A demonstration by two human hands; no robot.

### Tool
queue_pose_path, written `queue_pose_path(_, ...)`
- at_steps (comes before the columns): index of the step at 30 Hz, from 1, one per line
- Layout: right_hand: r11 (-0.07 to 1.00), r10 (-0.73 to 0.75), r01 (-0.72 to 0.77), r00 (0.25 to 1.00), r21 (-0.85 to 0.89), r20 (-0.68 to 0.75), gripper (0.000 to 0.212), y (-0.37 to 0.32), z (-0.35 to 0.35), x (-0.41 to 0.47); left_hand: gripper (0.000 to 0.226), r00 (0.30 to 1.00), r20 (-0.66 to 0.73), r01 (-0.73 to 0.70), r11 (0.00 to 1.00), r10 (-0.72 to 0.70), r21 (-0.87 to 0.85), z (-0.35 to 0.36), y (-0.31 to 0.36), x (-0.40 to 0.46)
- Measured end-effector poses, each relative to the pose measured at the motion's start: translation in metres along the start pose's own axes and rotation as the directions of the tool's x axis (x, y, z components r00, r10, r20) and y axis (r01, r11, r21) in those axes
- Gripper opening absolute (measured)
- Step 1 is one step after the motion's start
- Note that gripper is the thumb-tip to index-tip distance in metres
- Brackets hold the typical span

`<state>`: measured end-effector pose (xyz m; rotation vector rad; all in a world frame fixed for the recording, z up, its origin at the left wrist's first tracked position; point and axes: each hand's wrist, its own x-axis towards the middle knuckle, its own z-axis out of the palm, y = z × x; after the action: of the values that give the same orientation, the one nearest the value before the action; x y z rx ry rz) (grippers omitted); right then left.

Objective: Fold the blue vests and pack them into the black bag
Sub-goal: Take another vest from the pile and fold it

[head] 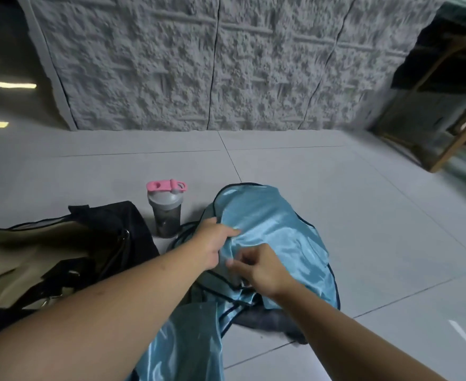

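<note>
- Two arms come into the frame from the bottom edge, both bare from the point where they enter down to the fingertips.
- No part of a sleeve shows on either forearm.
- The left hand (212, 244) wears nothing on the wrist or on the fingers that can be seen.
- The right hand (259, 266) is equally bare: skin only at the wrist and knuckles.
- Fingernails look short and plain, though blur makes them hard to judge.
- The left forearm carries a few small dark specks along its upper side.
</note>
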<state>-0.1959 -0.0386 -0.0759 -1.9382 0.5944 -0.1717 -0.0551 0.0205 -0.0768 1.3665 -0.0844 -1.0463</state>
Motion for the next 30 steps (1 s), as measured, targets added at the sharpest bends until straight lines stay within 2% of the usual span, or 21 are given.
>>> queue_pose_path(2, 0.987, 0.08, -0.047, 0.972, 0.154, -0.222, 0.046, 0.001, -0.017, 0.003, 0.045, 0.998, 0.069, -0.01, 0.998, 0.006, 0.062, -0.008, 0.0, -0.004)
queue_pose_path(4, 0.989, 0.15, -0.129, 0.863, 0.076, -0.482, 0.033, 0.008, -0.035, 0.015, 0.061, 0.994, 0.1, -0.048, 0.99, 0.035, 0.131, -0.015, -0.001, -0.01)
queue_pose_path(6, 0.957, 0.259, -0.286, 0.763, 0.05, -0.592, 0.008, 0.022, -0.047, 0.021, 0.072, 0.993, 0.082, -0.099, 0.98, 0.086, 0.173, -0.026, 0.002, -0.015)
queue_pose_path(10, 0.795, 0.575, -0.549, 0.549, 0.257, -0.606, 0.036, 0.072, -0.054, 0.017, 0.072, 0.984, 0.017, -0.179, 0.976, 0.178, 0.124, -0.048, 0.026, -0.022)
queue_pose_path(12, 0.705, 0.693, -0.596, 0.464, 0.385, -0.551, 0.045, 0.091, -0.056, 0.012, 0.066, 0.973, -0.012, -0.226, 0.966, 0.229, 0.124, -0.059, 0.043, -0.03)
queue_pose_path(14, 0.626, 0.78, -0.568, 0.429, 0.535, -0.456, 0.049, 0.1, -0.057, 0.005, 0.062, 0.956, -0.051, -0.281, 0.95, 0.29, 0.133, -0.07, 0.061, -0.035)
queue_pose_path(17, 0.567, 0.817, -0.504, 0.447, 0.651, -0.365, 0.042, 0.104, -0.052, -0.007, 0.058, 0.936, -0.135, -0.309, 0.942, 0.326, 0.133, -0.088, 0.076, -0.033)
queue_pose_path(20, 0.532, 0.824, -0.494, 0.487, 0.688, -0.289, 0.046, 0.104, -0.051, -0.007, 0.057, 0.924, -0.177, -0.308, 0.935, 0.338, 0.176, -0.102, 0.073, -0.029)
queue_pose_path(23, 0.639, 0.756, -0.446, 0.516, 0.627, -0.404, 0.018, 0.084, -0.053, -0.004, 0.053, 0.903, -0.185, -0.326, 0.898, 0.388, 0.294, -0.104, 0.061, -0.022)
queue_pose_path(24, 0.68, 0.718, -0.414, 0.542, 0.605, -0.437, 0.013, 0.075, -0.054, -0.003, 0.051, 0.902, -0.192, -0.313, 0.892, 0.387, 0.327, -0.103, 0.058, -0.019)
queue_pose_path(26, 0.724, 0.653, -0.359, 0.633, 0.59, -0.416, 0.01, 0.054, -0.053, -0.001, 0.045, 0.905, -0.176, -0.285, 0.86, 0.387, 0.424, -0.097, 0.052, -0.013)
queue_pose_path(27, 0.722, 0.623, -0.339, 0.698, 0.603, -0.353, 0.012, 0.042, -0.05, 0.0, 0.043, 0.912, -0.153, -0.262, 0.827, 0.381, 0.497, -0.093, 0.048, -0.012)
queue_pose_path(28, 0.699, 0.589, -0.314, 0.763, 0.642, -0.268, 0.021, 0.034, -0.048, 0.003, 0.043, 0.906, -0.141, -0.228, 0.742, 0.398, 0.63, -0.088, 0.045, -0.013)
queue_pose_path(29, 0.671, 0.538, -0.281, 0.822, 0.686, -0.189, 0.036, 0.022, -0.046, 0.007, 0.042, 0.883, -0.146, -0.181, 0.612, 0.445, 0.77, -0.081, 0.043, -0.018)
queue_pose_path(30, 0.624, 0.464, -0.235, 0.879, 0.746, -0.112, 0.045, 0.013, -0.043, 0.012, 0.035, 0.832, -0.156, -0.137, 0.469, 0.533, 0.872, -0.073, 0.04, -0.027)
